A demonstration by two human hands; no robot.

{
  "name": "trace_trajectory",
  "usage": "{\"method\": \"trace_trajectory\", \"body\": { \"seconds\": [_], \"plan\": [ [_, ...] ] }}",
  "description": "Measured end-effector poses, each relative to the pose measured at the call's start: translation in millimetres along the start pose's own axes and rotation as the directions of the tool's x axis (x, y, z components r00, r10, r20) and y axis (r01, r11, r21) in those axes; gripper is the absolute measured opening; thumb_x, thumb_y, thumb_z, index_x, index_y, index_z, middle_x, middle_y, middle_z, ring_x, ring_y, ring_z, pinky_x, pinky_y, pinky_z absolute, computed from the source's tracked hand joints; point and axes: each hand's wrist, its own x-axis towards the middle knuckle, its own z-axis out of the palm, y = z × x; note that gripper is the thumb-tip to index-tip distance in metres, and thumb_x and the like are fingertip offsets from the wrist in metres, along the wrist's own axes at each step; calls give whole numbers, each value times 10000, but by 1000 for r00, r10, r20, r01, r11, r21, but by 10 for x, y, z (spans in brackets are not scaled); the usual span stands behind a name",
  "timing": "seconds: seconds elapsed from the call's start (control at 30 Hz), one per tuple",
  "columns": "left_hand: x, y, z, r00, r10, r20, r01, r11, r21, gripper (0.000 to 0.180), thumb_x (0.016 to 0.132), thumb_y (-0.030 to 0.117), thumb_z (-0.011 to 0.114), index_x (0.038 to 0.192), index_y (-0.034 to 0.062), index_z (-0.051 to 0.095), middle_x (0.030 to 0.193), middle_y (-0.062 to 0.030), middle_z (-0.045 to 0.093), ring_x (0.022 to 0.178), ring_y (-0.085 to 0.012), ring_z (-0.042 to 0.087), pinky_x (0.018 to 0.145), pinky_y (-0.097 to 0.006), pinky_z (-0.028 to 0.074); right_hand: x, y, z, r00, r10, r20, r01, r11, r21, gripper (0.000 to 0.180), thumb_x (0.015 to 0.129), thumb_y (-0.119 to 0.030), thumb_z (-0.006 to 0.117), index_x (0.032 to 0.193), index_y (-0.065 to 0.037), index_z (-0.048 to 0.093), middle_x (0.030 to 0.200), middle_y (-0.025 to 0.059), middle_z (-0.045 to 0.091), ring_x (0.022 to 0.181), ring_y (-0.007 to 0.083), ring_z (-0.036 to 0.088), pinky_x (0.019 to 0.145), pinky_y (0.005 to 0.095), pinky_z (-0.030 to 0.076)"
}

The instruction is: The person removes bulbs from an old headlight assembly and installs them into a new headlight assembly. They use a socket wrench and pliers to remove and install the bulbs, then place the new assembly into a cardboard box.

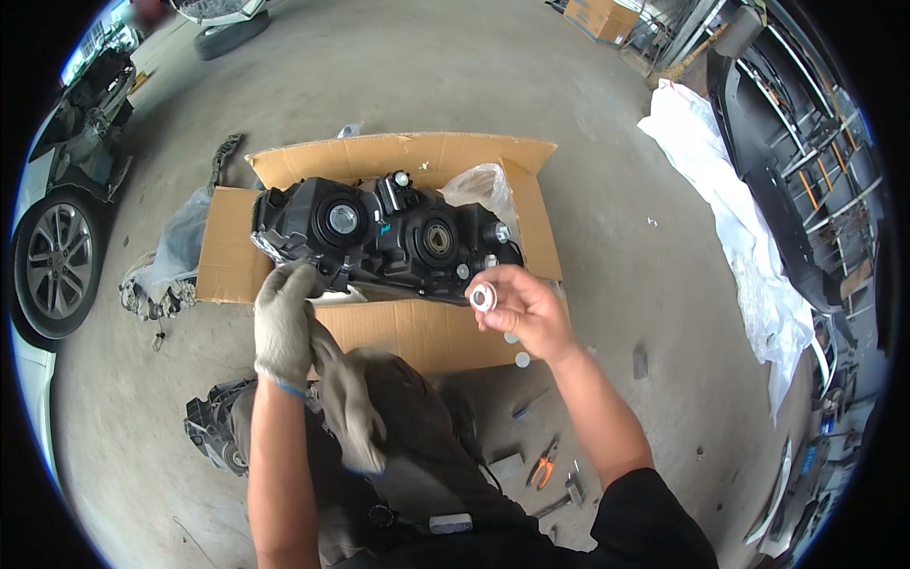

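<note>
A black car headlight housing [384, 237] lies back-side up on an opened cardboard box [417, 156] on the concrete floor. My left hand [282, 322], in a grey work glove, grips the housing's near left edge. My right hand [521, 308] is bare and pinches a small white ring-shaped part [482, 298] just right of the housing's near right corner. A second grey glove [349, 403] lies on my knee.
A second dark lamp part [213, 431] lies on the floor at my left. Orange-handled pliers [542, 468], a screwdriver [527, 405] and small white caps [522, 359] lie to the right. A car wheel [55, 261] stands far left; white sheeting [749, 247] and black bumpers [758, 142] are at right.
</note>
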Motion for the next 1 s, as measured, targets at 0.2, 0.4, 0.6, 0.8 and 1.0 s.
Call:
{"method": "trace_trajectory", "body": {
  "seconds": [0.2, 0.4, 0.6, 0.8, 1.0],
  "plan": [
    [625, -1020, -359, 924, -375, -73, 364, 922, -132, 597, 883, 510, 684, 1067, -51, 596, 799, -94, 593, 529, -140, 494, 470, -291, 402, 591, 295, -336, 998, -2, -68, -24, 924, -380, 349, 891, -10, 694, 1219, -45, 579, 1008, -6, 655, 861, 60, 620, 766, 246, 519],
    [704, -983, -227, 924, -380, -50, 378, 925, -46, 564, 942, 552, 572, 1002, -7, 623, 702, -119, 597, 361, -175, 462, 347, -311, 377, 862, 410, -376, 996, -66, -67, -15, 593, -805, 356, 840, -15, 719, 1167, -67, 589, 987, 67, 671, 758, 175, 669, 707, 314, 532],
    [835, -1159, -264, 946, -319, -56, 315, 947, -62, 425, 960, 434, 559, 931, 21, 658, 704, -85, 617, 428, -162, 494, 407, -293, 397, 1008, 411, -390, 992, -108, 59, 94, 360, -928, 333, 826, -57, 726, 1133, -69, 596, 1016, 102, 649, 844, 314, 668, 717, 412, 526],
    [897, -1224, -242, 935, -348, -74, 345, 937, -48, 352, 949, 360, 555, 871, 33, 659, 673, -62, 614, 493, -149, 493, 468, -300, 405, 1076, 359, -405, 986, -91, 140, 155, 185, -971, 342, 809, -79, 747, 1125, -73, 618, 1000, 97, 632, 899, 340, 634, 761, 426, 514],
    [890, -1191, -231, 942, -330, -65, 329, 944, -38, 349, 952, 358, 552, 886, 28, 645, 680, -61, 605, 487, -150, 495, 461, -291, 406, 1115, 384, -413, 983, -78, 165, 175, 133, -976, 338, 808, -84, 751, 1122, -76, 627, 1011, 96, 634, 857, 336, 639, 728, 419, 516]
  ]
}}
